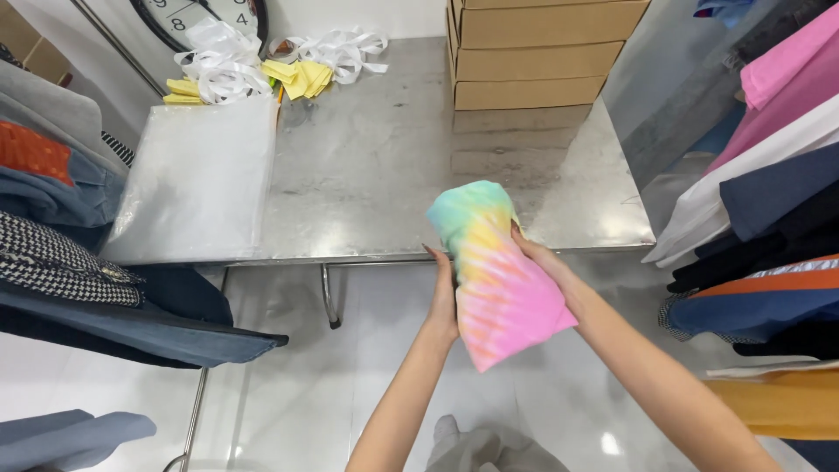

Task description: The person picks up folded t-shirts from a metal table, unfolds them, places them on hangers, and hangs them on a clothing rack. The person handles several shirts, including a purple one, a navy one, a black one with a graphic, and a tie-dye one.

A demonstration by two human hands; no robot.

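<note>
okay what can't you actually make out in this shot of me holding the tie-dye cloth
Head view only:
- Right hand: mostly hidden behind the tie-dye cloth.
- Left hand: its palm is pressed against the cloth, out of sight.
- Wall clock: cut off by the top edge.
- Cardboard boxes: the stack's top is cut off too.
- Clear plastic bags: glare hides how many are stacked.

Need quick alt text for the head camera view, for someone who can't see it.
Both hands, left hand and right hand, hold a folded tie-dye garment at the edge of a steel table bearing cardboard boxes and clear plastic bags.
</note>
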